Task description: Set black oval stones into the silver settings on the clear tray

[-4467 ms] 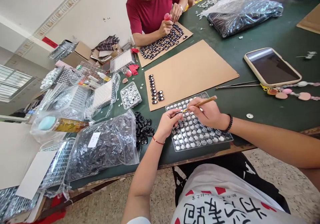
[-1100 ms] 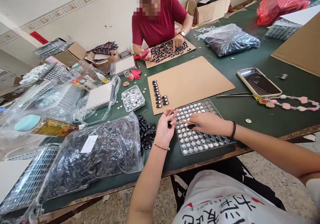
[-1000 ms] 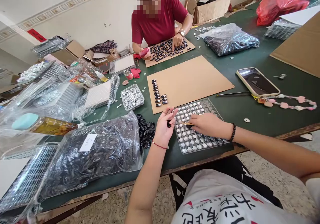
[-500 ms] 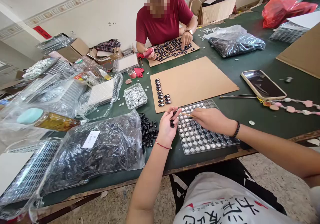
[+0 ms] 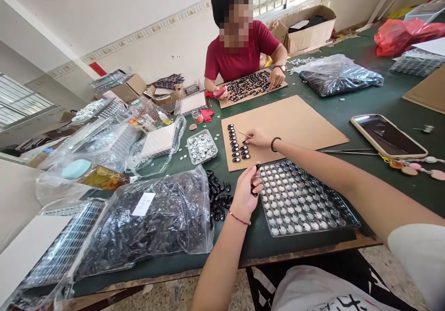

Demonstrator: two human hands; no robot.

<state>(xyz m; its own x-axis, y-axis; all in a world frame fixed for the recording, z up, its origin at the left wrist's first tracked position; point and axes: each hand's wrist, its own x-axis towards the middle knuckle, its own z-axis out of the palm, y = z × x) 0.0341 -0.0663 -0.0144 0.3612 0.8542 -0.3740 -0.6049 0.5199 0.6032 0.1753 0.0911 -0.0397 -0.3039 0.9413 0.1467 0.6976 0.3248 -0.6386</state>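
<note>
My right hand (image 5: 257, 138) reaches over the cardboard sheet (image 5: 288, 116) with a thin wooden stick (image 5: 244, 135) between its fingers. The fingertips are at a small black shiny piece at the top of the shorter column. Black pieces with pale oval insets (image 5: 235, 154) lie in two columns along the sheet's left side. My left hand (image 5: 246, 188) is closed around a few small black pieces (image 5: 256, 191), partly hidden by the fingers. It hovers at the left edge of a clear plastic tray (image 5: 274, 232), which holds rows of round pale pieces.
Loose black pieces (image 5: 219, 202) lie beside a large bag of them (image 5: 163, 223). A clear box of small silvery discs (image 5: 201, 146) stands farther back. At right lie a phone (image 5: 387, 135) and tweezers (image 5: 351, 152). A co-worker (image 5: 236, 65) sits opposite.
My right hand has moved from the tray up to the cardboard's shorter column, carrying the stick. My left hand has closed more around its black pieces. The view has tilted up.
</note>
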